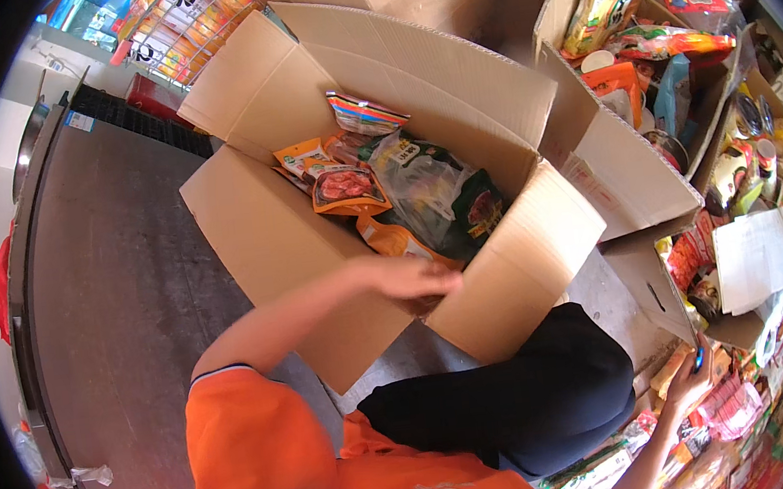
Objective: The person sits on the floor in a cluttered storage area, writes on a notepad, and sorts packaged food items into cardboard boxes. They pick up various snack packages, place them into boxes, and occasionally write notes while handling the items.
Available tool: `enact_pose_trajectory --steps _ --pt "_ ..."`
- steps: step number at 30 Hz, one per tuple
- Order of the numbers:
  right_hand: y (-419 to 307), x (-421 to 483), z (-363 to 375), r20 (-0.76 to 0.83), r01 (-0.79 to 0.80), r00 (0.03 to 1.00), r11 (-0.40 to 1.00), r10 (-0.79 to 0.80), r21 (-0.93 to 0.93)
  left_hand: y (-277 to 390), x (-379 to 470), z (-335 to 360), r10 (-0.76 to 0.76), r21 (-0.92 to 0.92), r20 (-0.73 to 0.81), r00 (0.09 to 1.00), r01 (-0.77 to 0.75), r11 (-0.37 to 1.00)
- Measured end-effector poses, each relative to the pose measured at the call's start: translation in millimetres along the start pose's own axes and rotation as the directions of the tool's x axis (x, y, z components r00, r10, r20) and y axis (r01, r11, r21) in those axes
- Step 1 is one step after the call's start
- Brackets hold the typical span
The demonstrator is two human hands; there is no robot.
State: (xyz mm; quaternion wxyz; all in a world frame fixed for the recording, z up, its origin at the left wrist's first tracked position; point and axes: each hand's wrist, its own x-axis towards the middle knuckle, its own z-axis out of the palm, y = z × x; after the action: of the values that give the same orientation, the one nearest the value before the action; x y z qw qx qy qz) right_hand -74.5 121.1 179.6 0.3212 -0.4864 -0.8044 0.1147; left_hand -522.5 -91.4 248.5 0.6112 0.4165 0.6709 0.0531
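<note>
An open cardboard carton (338, 279) stands in front of me with its flaps raised. Inside lie orange food pouches (350, 188), a dark green bag (480, 206), a clear plastic bag (414, 192) and a striped packet (367, 112). My left hand (417, 281), blurred, reaches over the carton's near corner; whether it grips anything there is unclear. Off to the right, my right hand (691, 374) is beside the lower corner of another carton (654, 295). A small blue item (699, 359) shows at its fingers; whether it is held or worn cannot be told.
Behind on the right, a filled carton (610, 150) holds snack packs and tubs. Several packaged goods (731, 409) are spread at the lower right. A wire basket (197, 28) with orange packs stands at the upper left. A dark flat surface (119, 309) stretches along the left.
</note>
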Motion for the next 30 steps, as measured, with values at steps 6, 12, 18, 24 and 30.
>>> enact_pose_trajectory --steps 6,12,18,24,30 --pt "-7.1 10.9 -4.2 0.01 -0.083 0.996 0.992 0.084 -0.09 36.1 -2.5 -74.5 0.31 0.628 -0.479 0.821 0.073 0.775" --pt "-3.2 31.8 -7.3 -0.059 -0.184 0.982 0.982 0.181 -0.042 267.5 23.8 -96.1 0.858 0.645 -0.299 0.418 -0.574 0.504" --pt "-17.7 23.0 -13.9 -0.014 -0.162 0.987 0.986 0.162 -0.031 365.7 268.3 -180.6 0.543 0.724 -0.571 0.616 0.067 0.687" --pt "-24.7 -8.9 -9.4 0.046 -0.211 0.977 0.976 0.209 0.049 332.0 366.9 -224.8 0.58 0.65 -0.728 0.365 0.102 0.753" --pt "-28.8 1.9 -13.9 0.068 -0.3 0.954 0.925 0.293 0.232 342.3 207.8 -259.5 0.616 0.638 -0.733 0.29 -0.023 0.77"
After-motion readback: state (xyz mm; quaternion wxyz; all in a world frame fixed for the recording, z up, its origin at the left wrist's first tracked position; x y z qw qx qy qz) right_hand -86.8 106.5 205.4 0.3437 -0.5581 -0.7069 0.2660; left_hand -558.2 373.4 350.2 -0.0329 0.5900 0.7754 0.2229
